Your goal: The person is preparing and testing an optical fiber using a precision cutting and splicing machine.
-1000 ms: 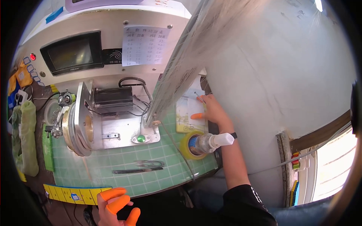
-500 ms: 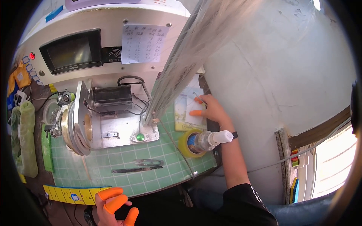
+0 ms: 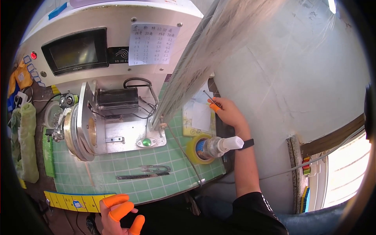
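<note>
Nearest: left hand [image 3: 115, 215], orange-cotted fingers loosely curled and spread apart, nothing seen gripped; partly cut off by the lower edge. Beyond it, metal snips [image 3: 156, 169] are laid on the green gridded tabletop [image 3: 137, 190]. Farther right, a yellow tape roll [image 3: 192, 150] is noted. Beyond, a thin rod-like tool [image 3: 207, 94] is pinched by the right hand [image 3: 228, 111], near the upper right corner of a white paper slip [image 3: 201, 116]. Tool type not resolved. Judged light, stiff, possibly slick, not fragile; best held mid-shaft, where cots should add friction.
</note>
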Demonstrator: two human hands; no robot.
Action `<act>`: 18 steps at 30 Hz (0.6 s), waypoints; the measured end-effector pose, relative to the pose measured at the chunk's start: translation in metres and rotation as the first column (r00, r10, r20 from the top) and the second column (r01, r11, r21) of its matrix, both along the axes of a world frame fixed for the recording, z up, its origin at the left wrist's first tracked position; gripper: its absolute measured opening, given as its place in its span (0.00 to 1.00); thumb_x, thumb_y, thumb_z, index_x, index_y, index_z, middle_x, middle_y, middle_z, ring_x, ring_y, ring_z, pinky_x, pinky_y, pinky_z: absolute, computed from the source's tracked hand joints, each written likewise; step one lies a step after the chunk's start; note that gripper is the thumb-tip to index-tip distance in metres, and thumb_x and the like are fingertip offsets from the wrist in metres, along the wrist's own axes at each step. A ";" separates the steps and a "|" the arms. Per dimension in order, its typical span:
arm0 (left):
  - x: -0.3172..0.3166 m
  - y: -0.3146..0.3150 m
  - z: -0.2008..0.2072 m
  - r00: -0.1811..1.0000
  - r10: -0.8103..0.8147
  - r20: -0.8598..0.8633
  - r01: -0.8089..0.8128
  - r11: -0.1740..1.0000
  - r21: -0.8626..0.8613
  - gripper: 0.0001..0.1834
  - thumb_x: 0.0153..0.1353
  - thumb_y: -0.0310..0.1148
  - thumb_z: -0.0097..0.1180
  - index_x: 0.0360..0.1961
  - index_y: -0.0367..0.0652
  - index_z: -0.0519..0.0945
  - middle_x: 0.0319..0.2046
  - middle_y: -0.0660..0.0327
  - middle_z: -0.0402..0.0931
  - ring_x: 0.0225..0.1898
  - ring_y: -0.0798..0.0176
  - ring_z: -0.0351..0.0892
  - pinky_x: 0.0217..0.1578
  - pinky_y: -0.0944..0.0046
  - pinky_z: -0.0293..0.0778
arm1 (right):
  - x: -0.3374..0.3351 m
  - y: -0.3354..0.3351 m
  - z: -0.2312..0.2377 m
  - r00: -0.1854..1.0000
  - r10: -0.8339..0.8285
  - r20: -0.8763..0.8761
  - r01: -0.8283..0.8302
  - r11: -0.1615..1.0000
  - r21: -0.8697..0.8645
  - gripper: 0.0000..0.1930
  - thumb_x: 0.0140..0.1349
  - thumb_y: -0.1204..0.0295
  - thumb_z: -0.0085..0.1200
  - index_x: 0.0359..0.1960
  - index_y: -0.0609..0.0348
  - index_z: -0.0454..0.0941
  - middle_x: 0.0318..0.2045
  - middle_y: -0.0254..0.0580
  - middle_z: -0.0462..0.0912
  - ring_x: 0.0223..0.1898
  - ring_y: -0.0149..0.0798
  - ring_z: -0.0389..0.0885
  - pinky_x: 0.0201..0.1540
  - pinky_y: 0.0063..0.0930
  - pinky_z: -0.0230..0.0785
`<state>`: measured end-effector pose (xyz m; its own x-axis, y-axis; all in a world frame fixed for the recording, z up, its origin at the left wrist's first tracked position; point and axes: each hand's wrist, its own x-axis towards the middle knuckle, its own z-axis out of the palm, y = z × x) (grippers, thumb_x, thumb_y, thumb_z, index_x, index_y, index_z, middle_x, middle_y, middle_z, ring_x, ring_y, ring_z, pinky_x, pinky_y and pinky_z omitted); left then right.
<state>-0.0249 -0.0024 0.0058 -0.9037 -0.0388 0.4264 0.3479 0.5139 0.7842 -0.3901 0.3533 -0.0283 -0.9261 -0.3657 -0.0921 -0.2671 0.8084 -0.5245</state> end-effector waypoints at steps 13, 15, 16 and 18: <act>0.001 0.002 -0.003 1.000 -0.011 0.005 0.011 1.000 0.009 0.24 0.58 0.22 0.69 0.55 0.37 0.75 0.53 0.45 0.76 0.40 0.52 0.79 0.43 0.58 0.75 | 0.019 -0.026 0.018 0.995 -0.031 0.098 0.063 0.935 -0.350 0.15 0.76 0.73 0.50 0.60 0.54 0.82 0.30 0.23 0.74 0.29 0.21 0.60 0.33 0.16 0.55; 0.001 0.002 -0.002 1.000 -0.010 -0.005 0.010 1.000 -0.001 0.24 0.58 0.22 0.69 0.55 0.37 0.76 0.53 0.45 0.76 0.40 0.53 0.79 0.43 0.58 0.75 | 0.012 -0.021 0.006 0.998 -0.013 0.059 0.034 0.929 -0.368 0.14 0.75 0.73 0.51 0.57 0.56 0.83 0.30 0.24 0.75 0.29 0.21 0.62 0.33 0.15 0.55; 0.001 0.002 -0.001 1.000 -0.012 -0.001 0.012 1.000 0.005 0.24 0.58 0.21 0.69 0.55 0.37 0.76 0.53 0.45 0.76 0.40 0.53 0.79 0.43 0.58 0.75 | 0.008 -0.013 0.002 0.998 -0.043 0.052 0.058 0.947 -0.316 0.11 0.74 0.74 0.50 0.51 0.58 0.84 0.31 0.27 0.79 0.30 0.23 0.67 0.35 0.19 0.61; 0.002 0.002 -0.001 1.000 -0.012 0.004 0.012 1.000 0.009 0.24 0.58 0.21 0.69 0.55 0.37 0.76 0.53 0.45 0.76 0.40 0.52 0.79 0.43 0.58 0.75 | 0.001 -0.005 -0.005 0.996 -0.071 0.044 0.080 0.961 -0.265 0.10 0.73 0.75 0.49 0.45 0.60 0.85 0.32 0.30 0.82 0.31 0.25 0.72 0.38 0.23 0.66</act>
<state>-0.0231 -0.0001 0.0046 -0.9060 -0.0314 0.4220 0.3507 0.5023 0.7903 -0.3888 0.3486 -0.0337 -0.9501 -0.3104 -0.0328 -0.1888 0.6551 -0.7315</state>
